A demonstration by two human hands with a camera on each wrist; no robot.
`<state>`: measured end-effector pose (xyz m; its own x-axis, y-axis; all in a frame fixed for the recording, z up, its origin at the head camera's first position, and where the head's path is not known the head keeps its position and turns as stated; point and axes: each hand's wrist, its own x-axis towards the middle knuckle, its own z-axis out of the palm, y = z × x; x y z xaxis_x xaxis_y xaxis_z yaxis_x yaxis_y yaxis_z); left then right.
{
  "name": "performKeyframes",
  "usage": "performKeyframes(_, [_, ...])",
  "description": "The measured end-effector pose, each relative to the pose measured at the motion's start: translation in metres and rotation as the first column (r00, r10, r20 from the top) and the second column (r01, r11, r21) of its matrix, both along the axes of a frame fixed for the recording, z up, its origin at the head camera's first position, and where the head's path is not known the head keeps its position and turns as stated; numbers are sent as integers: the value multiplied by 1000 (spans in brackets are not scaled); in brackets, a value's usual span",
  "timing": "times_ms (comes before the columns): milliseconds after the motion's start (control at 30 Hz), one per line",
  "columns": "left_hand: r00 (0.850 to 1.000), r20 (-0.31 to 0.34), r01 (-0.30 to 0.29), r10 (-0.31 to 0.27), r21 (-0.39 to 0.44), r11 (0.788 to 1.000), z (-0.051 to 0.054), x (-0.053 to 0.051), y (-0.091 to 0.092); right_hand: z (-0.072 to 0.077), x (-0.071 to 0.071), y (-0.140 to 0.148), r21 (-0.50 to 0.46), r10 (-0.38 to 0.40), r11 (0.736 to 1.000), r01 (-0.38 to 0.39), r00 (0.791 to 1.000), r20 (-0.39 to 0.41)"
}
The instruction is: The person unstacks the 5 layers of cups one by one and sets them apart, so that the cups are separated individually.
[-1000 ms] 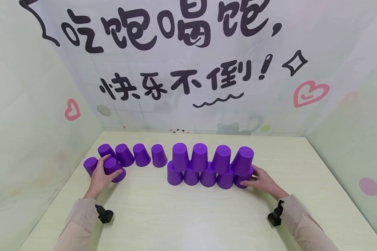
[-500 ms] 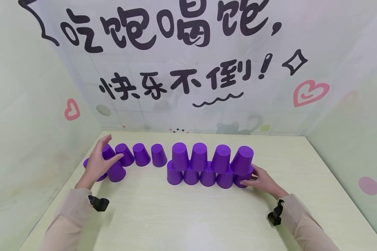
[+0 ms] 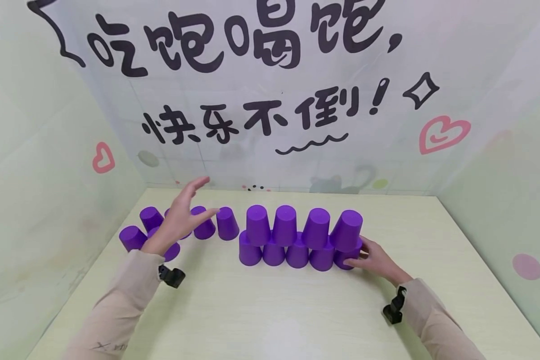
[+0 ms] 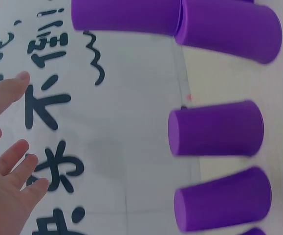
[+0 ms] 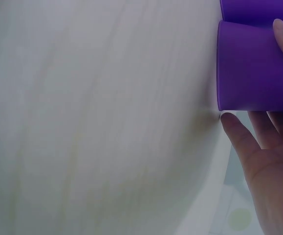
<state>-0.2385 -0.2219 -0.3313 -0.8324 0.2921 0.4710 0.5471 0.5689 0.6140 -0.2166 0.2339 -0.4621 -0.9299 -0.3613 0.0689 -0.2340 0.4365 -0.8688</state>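
Observation:
My left hand (image 3: 182, 217), empty with fingers spread, hovers over the loose purple cups at the left. Its thumb tip is just by the upside-down cup (image 3: 227, 225) nearest the stack; in the left wrist view this hand (image 4: 9, 181) touches no cup. My right hand (image 3: 378, 260) grips the rightmost bottom cup (image 3: 345, 258), thumb on the front and fingers round its right side. The right wrist view shows that cup (image 5: 256, 68) between thumb and fingers. Several upside-down cups (image 3: 284, 226) form an upper row across the gaps of a bottom row (image 3: 273, 254).
More upside-down cups stand at the table's left, including one at the back (image 3: 151, 219) and one in front (image 3: 132, 238); my left hand and forearm partly hide others. A printed backdrop (image 3: 261, 165) rises behind the table (image 3: 274, 310).
My left hand let go of a cup at the left, lifted, and moved back and to the right over the loose cups. My right hand and the stacked cups have stayed in place.

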Motion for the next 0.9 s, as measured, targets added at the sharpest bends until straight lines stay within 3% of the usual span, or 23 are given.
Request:
performKeyframes(200, [993,59,97,-100,50,994,-7,-2,29,-1,1,0,12,0,1000,0,1000,-6])
performKeyframes(433, [964,156,197,-213,113,974,-25,-2,54,0,1,0,20,-17,1000,17,1000,9])
performKeyframes(700, [937,249,217,-247,141,966,-46,-2,71,1,1,-1,-2,5,1000,-5,1000,-3])
performKeyframes(767, [935,253,213,-247,154,965,-47,-1,74,1,1,-1,-6,5,1000,-5,1000,-7])
performKeyframes(900, [929,275,204,-248,179,963,-36,9,79,0,1,-1,-6,4,1000,-4,1000,-11])
